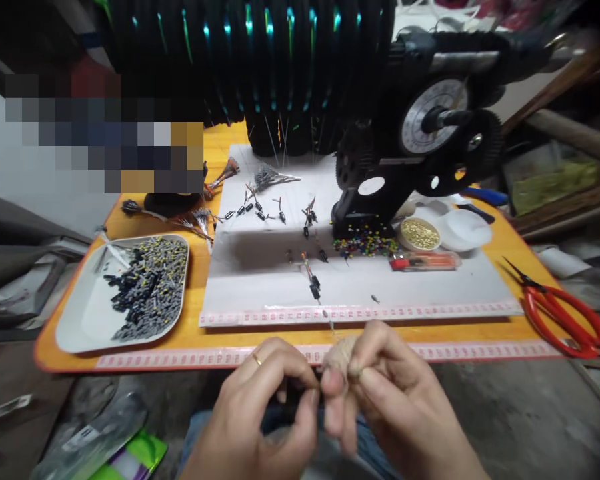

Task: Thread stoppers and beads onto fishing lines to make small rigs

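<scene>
My left hand (265, 400), with a ring on one finger, is closed in a pinch low in front of the table edge. What its fingertips hold is too small to make out. Close beside it, my right hand (400, 393) pinches thumb against finger; a beige wrap (344, 353) covers one finger. A thin line (333, 327) runs from a small grey piece (325, 313) at the board's edge down to the right fingers. Beyond lie small black cylinders (315, 287) with orange-tipped wires on the white board (260, 287).
A white tray (80, 327) of grey and black pieces stands left. A black geared machine (370, 153) rises over the board. Near its base are colored beads (363, 240), a dish of gold bits (419, 235) and a red cutter (425, 261). Red-handled pliers (560, 313) lie right.
</scene>
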The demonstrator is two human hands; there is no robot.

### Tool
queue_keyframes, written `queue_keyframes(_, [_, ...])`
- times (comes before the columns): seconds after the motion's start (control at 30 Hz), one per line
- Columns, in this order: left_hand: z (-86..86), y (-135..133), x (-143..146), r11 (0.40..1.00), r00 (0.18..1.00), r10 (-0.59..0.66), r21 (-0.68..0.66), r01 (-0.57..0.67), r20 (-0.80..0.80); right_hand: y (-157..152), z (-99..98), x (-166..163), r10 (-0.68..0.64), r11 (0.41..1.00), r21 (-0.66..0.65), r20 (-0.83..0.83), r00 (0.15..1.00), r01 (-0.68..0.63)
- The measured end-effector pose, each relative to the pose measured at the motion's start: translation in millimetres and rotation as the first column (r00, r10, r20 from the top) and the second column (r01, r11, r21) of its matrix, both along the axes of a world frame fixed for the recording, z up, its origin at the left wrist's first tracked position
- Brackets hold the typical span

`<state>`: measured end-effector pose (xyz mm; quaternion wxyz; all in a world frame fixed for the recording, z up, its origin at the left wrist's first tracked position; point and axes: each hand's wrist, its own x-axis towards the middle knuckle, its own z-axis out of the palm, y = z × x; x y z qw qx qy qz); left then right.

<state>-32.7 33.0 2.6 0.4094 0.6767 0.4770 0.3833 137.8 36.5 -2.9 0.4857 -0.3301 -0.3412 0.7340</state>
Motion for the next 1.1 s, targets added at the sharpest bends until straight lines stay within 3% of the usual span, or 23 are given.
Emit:
queue_keyframes(0.17, [10.5,7,-2,0.957,0.963,-0.044,-0.264,0.117,0.267,-10,2.9,-15,0.029,0.997,-0.060,-0.205,0.978,-0.042])
queue_keyframes(0.27, [17.6,17,11,0.838,0.810,0.015,-0.449,0.310,0.587,-15,0.9,-18,0.043,0.993,-0.099,-0.243,0.969,-0.069])
queue_keyframes(0.33, [18.1,22,21,0.837,0.716,0.097,-0.446,0.318,0.691,-18,0.7,-19,0.050,0.986,-0.142,-0.237,0.970,-0.086])
queue_keyframes(0.47, [14.0,29,32,0.902,0.675,0.201,-0.403,0.155,0.710,-24,3.1,-18,0.039,0.987,-0.145,-0.213,0.976,-0.071])
queue_keyframes(0.57, [11.3,25,33,0.871,0.599,0.286,-0.464,0.163,0.748,-27,2.8,-16,0.043,0.988,-0.132,-0.222,0.974,-0.073])
queue_keyframes(0.63, [10.1,19,32,0.850,0.594,0.326,-0.503,0.157,0.735,-28,1.4,-15,0.046,0.989,-0.123,-0.242,0.969,-0.078])
queue_keyframes(0.73, [7.3,6,28,0.865,0.690,0.227,-0.467,0.182,0.688,-27,-1.6,-15,0.052,0.989,-0.119,-0.240,0.969,-0.083])
queue_keyframes(0.83, [2.7,-4,25,0.867,0.691,0.111,-0.409,0.283,0.715,-25,-5.5,-12,0.075,0.985,-0.138,-0.201,0.977,-0.104])
queue_keyframes(0.9, [0.4,-7,26,0.875,0.671,0.130,-0.403,0.268,0.730,-26,-7.9,-8,0.138,0.978,-0.137,-0.141,0.980,-0.157])
queue_keyframes(1.0, [1.7,-4,32,0.863,0.648,0.255,-0.472,0.183,0.718,-28,-7.3,-2,0.204,0.977,-0.078,0.048,0.978,-0.200])
queue_keyframes(1.1, [7.8,1,41,0.802,0.551,0.368,-0.556,0.219,0.749,-29,-0.6,2,0.108,0.969,0.179,0.323,0.940,-0.172])
